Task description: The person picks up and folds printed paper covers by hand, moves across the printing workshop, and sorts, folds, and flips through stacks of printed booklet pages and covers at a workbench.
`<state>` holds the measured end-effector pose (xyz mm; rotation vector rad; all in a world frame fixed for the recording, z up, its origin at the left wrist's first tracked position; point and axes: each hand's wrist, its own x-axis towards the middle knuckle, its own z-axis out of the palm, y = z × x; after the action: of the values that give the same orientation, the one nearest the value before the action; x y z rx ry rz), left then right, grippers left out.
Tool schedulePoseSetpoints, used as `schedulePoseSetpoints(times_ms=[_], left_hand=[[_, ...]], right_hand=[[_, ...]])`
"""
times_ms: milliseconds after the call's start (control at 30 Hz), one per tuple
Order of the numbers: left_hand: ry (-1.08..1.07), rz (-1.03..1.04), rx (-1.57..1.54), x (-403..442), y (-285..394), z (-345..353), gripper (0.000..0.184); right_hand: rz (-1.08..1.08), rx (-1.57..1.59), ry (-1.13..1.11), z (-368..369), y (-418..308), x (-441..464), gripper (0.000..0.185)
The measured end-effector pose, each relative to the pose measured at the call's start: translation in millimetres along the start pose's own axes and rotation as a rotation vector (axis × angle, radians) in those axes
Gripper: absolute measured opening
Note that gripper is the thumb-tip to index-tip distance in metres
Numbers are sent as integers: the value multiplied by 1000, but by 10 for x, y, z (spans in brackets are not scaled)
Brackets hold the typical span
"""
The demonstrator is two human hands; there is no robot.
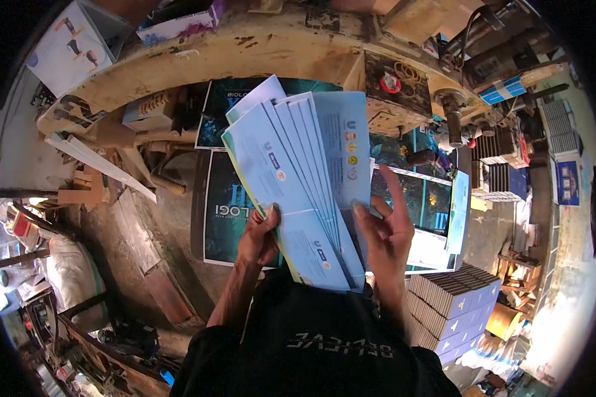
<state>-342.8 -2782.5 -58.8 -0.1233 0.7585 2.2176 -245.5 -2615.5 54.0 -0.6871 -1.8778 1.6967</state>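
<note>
A fanned bundle of light blue printed sheets (275,169) spreads across the middle of the head view, above a dark shirt. My left hand (259,235) grips the bundle's left edge, thumb on top and fingers behind it. At the right edge my right hand (385,228) pinches the rightmost sheet (347,145) between thumb and fingers, with the index finger raised. Dark teal printed sheets (228,198) lie on the surface behind the bundle, partly covered by it.
Stacked books (453,308) stand at the lower right. A machine's yellowish edge (271,59) curves along the top, with a wooden box (397,96) holding rubber bands and red tape. White strips (102,165) stick out at the left, near a white sack (76,281).
</note>
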Motion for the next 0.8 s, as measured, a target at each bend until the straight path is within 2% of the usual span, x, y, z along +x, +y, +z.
schedulePoseSetpoints(times_ms=[67,133,167,200,267,300,333,433,500,567,633,667,767,800], left_hand=[[-25,-14,21,3,2,-56,32],[-49,-31,43,-7,-19,-91,32],[-32,-49,39,-17,-41,-87,33],[-15,-66,35,-21,-60,-80,35],[-43,-84,1,-37,-64,-38,36],[-75,-99,-34,-38,-69,-18,37],[-75,-98,-33,-29,-90,-9,37],[-89,-44,-81,25,-163,56,38],[-21,75,37,49,-176,154,39],[-34,46,34,111,-235,58,40],[-44,23,30,139,-270,-27,41],[-104,24,-15,130,-254,-18,40],[-203,31,-88,137,-212,32,41],[-242,29,-114,129,-193,54,42]], right_hand=[[-22,12,45,-31,14,10,27],[70,-107,-246,-179,139,-2,26],[-35,104,-206,-53,105,-28,23],[-33,106,-205,-54,84,-34,23],[-7,-35,-382,-62,53,-59,17],[-4,-176,-323,-58,48,-69,12],[-4,-174,-324,-52,31,-82,12],[-244,-511,-224,-53,-107,-94,15],[-251,-509,-204,-86,-56,-97,14],[-260,-512,-176,-110,-15,-83,14],[-167,-296,-124,-101,0,-58,14],[-169,-297,-125,-112,15,-61,14],[121,-84,-201,-165,23,-80,15],[120,-82,-206,-164,13,-96,15]])
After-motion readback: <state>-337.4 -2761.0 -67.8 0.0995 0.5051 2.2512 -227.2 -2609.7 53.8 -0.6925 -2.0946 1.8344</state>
